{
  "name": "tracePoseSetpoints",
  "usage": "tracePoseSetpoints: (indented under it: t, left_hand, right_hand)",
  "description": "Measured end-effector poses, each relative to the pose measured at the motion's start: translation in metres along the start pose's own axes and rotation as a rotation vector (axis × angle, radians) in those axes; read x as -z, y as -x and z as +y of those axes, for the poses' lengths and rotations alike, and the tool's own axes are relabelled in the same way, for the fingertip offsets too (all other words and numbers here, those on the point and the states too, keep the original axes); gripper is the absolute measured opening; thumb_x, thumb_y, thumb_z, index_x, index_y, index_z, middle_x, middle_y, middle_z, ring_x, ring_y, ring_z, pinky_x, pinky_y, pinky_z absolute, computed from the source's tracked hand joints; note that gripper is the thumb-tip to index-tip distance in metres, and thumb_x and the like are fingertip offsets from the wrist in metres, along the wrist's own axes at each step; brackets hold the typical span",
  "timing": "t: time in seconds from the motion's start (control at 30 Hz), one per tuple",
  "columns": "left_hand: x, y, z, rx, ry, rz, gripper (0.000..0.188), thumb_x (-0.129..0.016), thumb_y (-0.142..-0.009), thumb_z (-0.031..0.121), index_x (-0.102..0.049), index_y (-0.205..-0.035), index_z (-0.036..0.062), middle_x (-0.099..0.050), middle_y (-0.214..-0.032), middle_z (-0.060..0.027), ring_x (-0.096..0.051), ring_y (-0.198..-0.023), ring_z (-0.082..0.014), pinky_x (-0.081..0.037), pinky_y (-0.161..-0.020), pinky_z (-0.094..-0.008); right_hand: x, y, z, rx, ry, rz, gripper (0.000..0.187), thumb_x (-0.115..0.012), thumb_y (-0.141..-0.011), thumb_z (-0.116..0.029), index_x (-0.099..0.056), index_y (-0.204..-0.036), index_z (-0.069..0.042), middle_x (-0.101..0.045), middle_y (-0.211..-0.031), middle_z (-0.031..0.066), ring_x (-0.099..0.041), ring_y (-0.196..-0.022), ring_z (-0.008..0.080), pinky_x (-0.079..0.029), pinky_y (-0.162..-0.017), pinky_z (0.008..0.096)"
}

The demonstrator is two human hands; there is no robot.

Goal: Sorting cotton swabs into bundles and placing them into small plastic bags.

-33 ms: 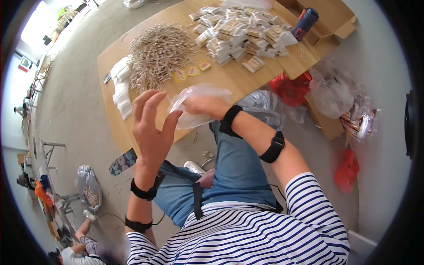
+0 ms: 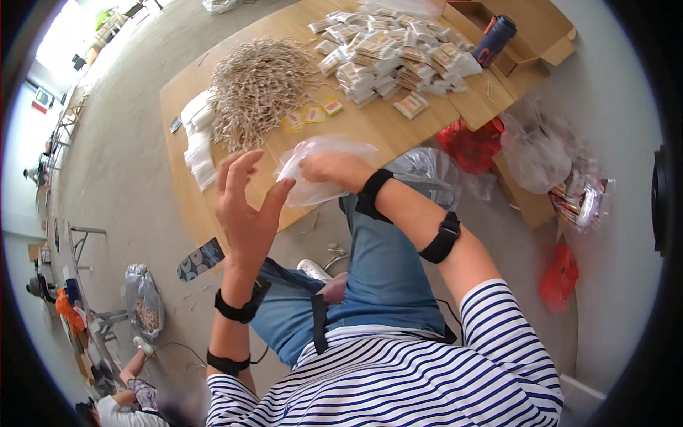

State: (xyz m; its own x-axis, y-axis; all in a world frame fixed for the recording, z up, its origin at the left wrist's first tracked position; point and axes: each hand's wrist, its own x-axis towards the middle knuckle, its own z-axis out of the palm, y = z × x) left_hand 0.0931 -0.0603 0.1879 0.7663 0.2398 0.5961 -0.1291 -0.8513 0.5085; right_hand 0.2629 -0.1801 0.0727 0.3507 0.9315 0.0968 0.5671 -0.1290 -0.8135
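A clear plastic bag (image 2: 302,193) hangs at the near edge of the table, over my lap. My right hand (image 2: 331,169) is closed on its upper part, with the fingertips partly hidden in the film. To the left of it I hold up my left hand (image 2: 245,213), fingers bent and well apart from the thumb. Its thumb tip is by the bag's left edge; whether it touches I cannot tell. Beyond the hands lies a large heap of cotton swabs (image 2: 260,85). Small yellow cards (image 2: 313,114) lie beside the heap, and a stack of white plastic sleeves (image 2: 198,146) lies at its left.
Filled small packets (image 2: 384,53) are piled at the far right of the wooden table (image 2: 370,132), near a dark blue bottle (image 2: 496,39) and a cardboard box (image 2: 530,28). Red and clear bags (image 2: 537,153) crowd the right side. A person (image 2: 131,406) sits at lower left.
My left hand's fingers curl a little more and the hand shifts slightly. The right hand keeps its grip on the plastic bag. The whole view shifts slightly.
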Motion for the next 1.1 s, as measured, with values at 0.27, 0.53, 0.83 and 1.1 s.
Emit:
tracePoseSetpoints:
  t: [0.27, 0.53, 0.83, 1.1]
  left_hand:
    - [-0.052, 0.073, 0.014, 0.835, 0.644, -0.107, 0.072, -0.087, -0.076, 0.024, -0.047, -0.129, -0.0039, -0.064, -0.101, -0.0115, -0.064, -0.088, -0.0174, -0.052, -0.079, -0.0302]
    - [-0.066, 0.048, -0.016, 0.722, 1.020, 0.125, 0.018, -0.066, -0.094, 0.010, -0.055, -0.106, 0.0014, -0.063, -0.090, -0.0036, -0.061, -0.080, -0.0093, -0.050, -0.070, -0.0230]
    - [-0.048, 0.029, -0.062, 0.556, 0.421, -0.029, 0.007, -0.061, -0.089, 0.006, -0.057, -0.090, 0.0006, -0.055, -0.072, -0.0089, -0.055, -0.069, -0.0161, -0.045, -0.062, -0.0331]
    - [-0.038, 0.010, -0.053, 0.419, 0.089, -0.057, 0.010, -0.061, -0.085, 0.007, -0.055, -0.088, -0.0006, -0.061, -0.076, -0.0189, -0.062, -0.072, -0.0304, -0.048, -0.065, -0.0388]
  right_hand:
    - [-0.016, -0.049, -0.023, -0.204, 0.058, 0.090, 0.025, -0.053, -0.087, -0.017, -0.068, -0.104, -0.008, -0.071, -0.106, 0.0143, -0.068, -0.093, 0.0276, -0.053, -0.078, 0.0402]
    - [-0.019, -0.029, -0.037, -0.169, -0.710, 0.074, 0.028, -0.057, -0.088, -0.024, -0.069, -0.107, -0.008, -0.070, -0.103, 0.0106, -0.066, -0.090, 0.0188, -0.052, -0.076, 0.0349]
    - [0.003, -0.030, -0.098, -0.187, 0.251, -0.120, 0.032, -0.055, -0.092, -0.032, -0.067, -0.108, -0.008, -0.069, -0.108, 0.0183, -0.065, -0.101, 0.0379, -0.050, -0.086, 0.0454]
    - [0.004, -0.008, -0.084, 0.363, 0.423, 0.015, 0.026, -0.050, -0.095, -0.019, -0.065, -0.110, -0.004, -0.067, -0.111, 0.0183, -0.066, -0.095, 0.0380, -0.052, -0.081, 0.0484]
